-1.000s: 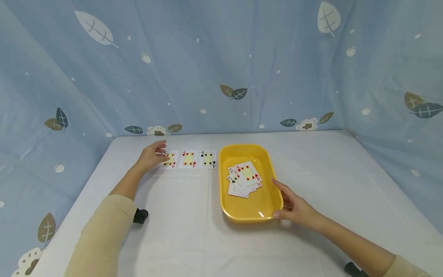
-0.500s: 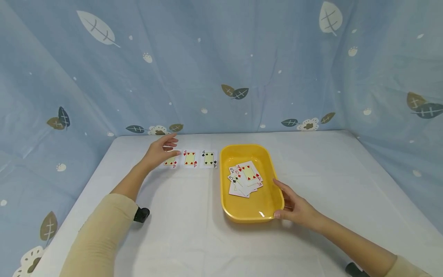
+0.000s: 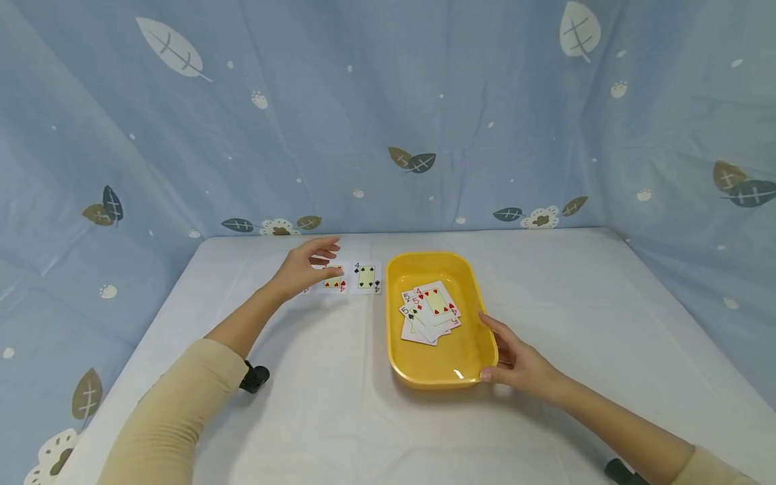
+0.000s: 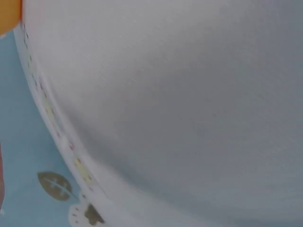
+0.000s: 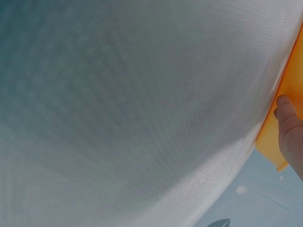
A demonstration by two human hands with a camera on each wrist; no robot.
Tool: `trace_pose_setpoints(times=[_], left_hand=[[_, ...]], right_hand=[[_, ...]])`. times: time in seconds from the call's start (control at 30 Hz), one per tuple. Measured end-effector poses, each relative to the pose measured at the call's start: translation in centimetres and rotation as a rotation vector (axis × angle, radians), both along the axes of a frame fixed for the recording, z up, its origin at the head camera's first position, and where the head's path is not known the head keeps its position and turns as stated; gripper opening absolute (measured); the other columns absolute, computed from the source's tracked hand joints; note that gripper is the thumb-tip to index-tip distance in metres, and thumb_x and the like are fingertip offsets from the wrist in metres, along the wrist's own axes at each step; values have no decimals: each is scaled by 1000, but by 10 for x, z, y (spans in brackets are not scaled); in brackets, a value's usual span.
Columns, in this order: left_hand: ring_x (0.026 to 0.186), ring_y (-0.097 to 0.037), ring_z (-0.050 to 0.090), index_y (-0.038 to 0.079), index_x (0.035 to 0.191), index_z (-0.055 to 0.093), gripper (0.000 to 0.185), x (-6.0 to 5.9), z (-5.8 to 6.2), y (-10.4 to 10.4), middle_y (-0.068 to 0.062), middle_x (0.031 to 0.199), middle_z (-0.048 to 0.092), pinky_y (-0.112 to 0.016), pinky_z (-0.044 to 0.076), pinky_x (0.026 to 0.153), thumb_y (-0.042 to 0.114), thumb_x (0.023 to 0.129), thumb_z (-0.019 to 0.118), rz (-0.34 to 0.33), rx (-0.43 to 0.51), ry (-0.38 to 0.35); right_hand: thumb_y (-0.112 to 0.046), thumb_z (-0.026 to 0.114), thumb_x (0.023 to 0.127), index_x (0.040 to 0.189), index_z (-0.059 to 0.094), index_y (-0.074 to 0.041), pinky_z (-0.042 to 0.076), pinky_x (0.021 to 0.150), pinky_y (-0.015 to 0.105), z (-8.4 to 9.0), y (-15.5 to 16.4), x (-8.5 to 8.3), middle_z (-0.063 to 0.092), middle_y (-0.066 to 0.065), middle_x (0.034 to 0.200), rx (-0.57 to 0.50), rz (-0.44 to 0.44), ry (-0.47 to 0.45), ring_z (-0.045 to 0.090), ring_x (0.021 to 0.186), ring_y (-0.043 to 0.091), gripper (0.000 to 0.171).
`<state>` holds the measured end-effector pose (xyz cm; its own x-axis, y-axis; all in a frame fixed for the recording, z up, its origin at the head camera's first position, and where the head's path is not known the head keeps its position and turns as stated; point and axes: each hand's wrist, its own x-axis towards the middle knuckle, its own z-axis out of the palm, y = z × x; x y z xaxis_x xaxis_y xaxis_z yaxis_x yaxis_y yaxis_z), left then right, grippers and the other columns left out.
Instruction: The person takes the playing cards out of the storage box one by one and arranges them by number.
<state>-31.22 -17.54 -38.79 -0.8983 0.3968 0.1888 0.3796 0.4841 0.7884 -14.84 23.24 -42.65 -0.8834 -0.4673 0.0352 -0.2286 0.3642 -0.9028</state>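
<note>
Row of face-up cards (image 3: 350, 277) lying on the white bench (image 3: 339, 417) just left of the yellow tray (image 3: 424, 374), left hand (image 3: 303, 268) hovering over the row, grip loosely spread, holding nothing, right hand (image 3: 518, 360) resting against the tray's near right rim, fingers straight, loose cards (image 3: 427, 311) lying inside the tray.

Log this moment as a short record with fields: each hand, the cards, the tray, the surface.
left hand: raised over the row of cards, fingers loosely curled; whether it pinches a card cannot be told
right hand: rests against the near right rim of the yellow tray
row cards: four of hearts partly under the left hand, four of spades beside it, face up
tray cards: a loose face-up pile, fives and a red four showing
surface: white table, blue leaf-print curtain behind
</note>
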Motion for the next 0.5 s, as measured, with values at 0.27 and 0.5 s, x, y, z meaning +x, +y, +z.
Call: trace_pose_setpoints(times=[0.27, 0.5], left_hand=[[114, -28, 55, 13, 140, 46, 67, 8, 12, 24, -10, 129, 55, -43, 44, 99, 26, 81, 75, -61, 21, 40], [112, -26, 56, 13, 137, 49, 66, 12, 24, 47, -12, 128, 56, -38, 46, 97, 25, 79, 77, -134, 54, 67]], right_hand=[[-12, 72, 83, 149, 13, -2, 54, 84, 31, 0, 0, -1, 40, 40, 134, -5, 6, -3, 56, 109, 46, 89], [-11, 72, 83, 150, 13, -3, 53, 85, 33, 1, 0, 0, 36, 39, 138, 12, -1, 6, 55, 111, 47, 89]])
